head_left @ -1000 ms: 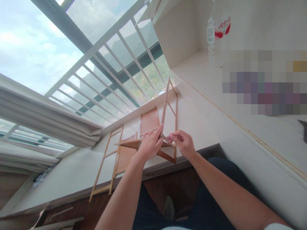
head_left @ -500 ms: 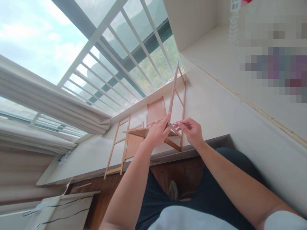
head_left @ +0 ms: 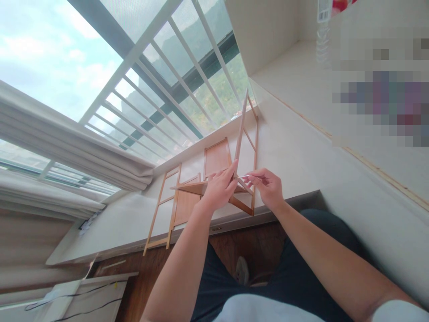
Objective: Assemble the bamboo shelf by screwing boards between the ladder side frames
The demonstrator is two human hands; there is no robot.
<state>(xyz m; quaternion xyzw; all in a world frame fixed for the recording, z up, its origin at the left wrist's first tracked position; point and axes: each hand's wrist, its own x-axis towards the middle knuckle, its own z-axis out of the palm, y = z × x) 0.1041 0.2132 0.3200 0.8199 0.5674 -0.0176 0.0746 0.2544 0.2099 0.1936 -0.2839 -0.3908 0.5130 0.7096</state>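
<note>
A partly joined wooden frame (head_left: 240, 134) stands upright on the pale window ledge, a wooden board (head_left: 192, 187) jutting left from it. My left hand (head_left: 219, 185) is closed around the joint where board and upright meet, hiding much of it. At that joint, my right hand (head_left: 266, 183) pinches a thin metal rod (head_left: 243, 176), its tip against the wood beside my left fingers. The rod's exact kind is too small to tell.
Left of my hands, a ladder-like wooden frame (head_left: 156, 208) and a wooden panel (head_left: 187, 205) lie on the ledge (head_left: 130, 219). Another panel (head_left: 217, 156) lies behind. A barred window (head_left: 187, 67) and curtains (head_left: 83, 147) are beyond; a clear plastic bottle (head_left: 322, 36) stands upper right.
The rod in my right hand has turned slightly and shows brighter at the joint. My left hand keeps its hold on the frame. The view has shifted a little.
</note>
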